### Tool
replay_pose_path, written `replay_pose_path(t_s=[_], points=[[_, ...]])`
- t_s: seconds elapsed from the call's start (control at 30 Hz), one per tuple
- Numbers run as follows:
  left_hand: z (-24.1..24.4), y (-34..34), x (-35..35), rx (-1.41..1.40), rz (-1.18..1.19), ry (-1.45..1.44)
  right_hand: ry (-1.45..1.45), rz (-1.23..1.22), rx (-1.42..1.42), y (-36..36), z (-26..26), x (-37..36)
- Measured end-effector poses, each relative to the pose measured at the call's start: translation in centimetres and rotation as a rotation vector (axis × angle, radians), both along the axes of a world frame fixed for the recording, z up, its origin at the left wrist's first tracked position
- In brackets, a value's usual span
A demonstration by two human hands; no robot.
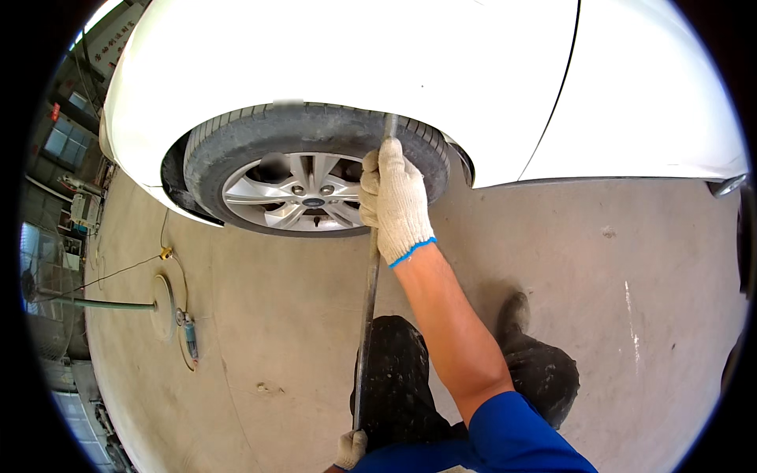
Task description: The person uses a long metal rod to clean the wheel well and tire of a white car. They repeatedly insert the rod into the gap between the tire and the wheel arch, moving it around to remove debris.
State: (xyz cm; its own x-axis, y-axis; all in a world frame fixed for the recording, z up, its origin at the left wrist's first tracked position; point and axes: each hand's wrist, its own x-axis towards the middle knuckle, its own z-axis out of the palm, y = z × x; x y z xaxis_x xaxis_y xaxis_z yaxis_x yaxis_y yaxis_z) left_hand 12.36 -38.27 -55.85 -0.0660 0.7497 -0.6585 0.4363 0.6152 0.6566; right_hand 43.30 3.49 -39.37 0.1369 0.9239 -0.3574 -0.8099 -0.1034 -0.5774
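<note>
A long metal bar (369,295) runs upward from near my body to the wheel arch of a white car. My right hand (397,198), in a cream knitted glove with a blue cuff edge, is closed around its upper part, in front of the tire (331,127). The bar's top end passes behind the edge of the white fender (355,59) and is hidden. At the bottom of the view my left hand (352,448), also gloved, grips the bar's lower end; part of this hand is cut off. Beside my right hand is a silver alloy wheel (295,195).
An angle grinder (190,340) lies on the concrete floor (284,307) to the left, by the round base of a stand fan (162,307) and a cable. My knees in dark trousers are below. The car's door panel (644,118) extends to the right.
</note>
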Motion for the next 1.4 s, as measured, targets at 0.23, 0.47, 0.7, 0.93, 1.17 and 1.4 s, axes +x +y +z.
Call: replay_pose_path(t_s=[0.23,0.47,0.7,0.93,1.17,1.4], points=[[0.2,-0.2,-0.5,-0.05,-0.003,-0.099,-0.107,-0.014,-0.021,-0.1,0.0,0.1],[4.5,3.0,-2.0,0.122,-0.013,0.257,-0.104,-0.091,-0.067,0.6,0.5,-1.1],[0.5,9.2,-4.7,0.546,-0.074,0.602,-0.103,-0.226,-0.014,2.6,-0.3,-1.6],[-0.5,6.4,-2.9,0.37,-0.014,0.233,-0.079,-0.152,0.054,1.9,-1.4,-0.8],[4.2,5.0,-2.7,0.212,-0.044,0.322,0.043,-0.064,0.071,0.8,-0.2,-1.2],[4.9,3.7,-1.7,0.164,-0.016,0.35,0.028,-0.03,0.067,0.7,0.5,-2.0]])
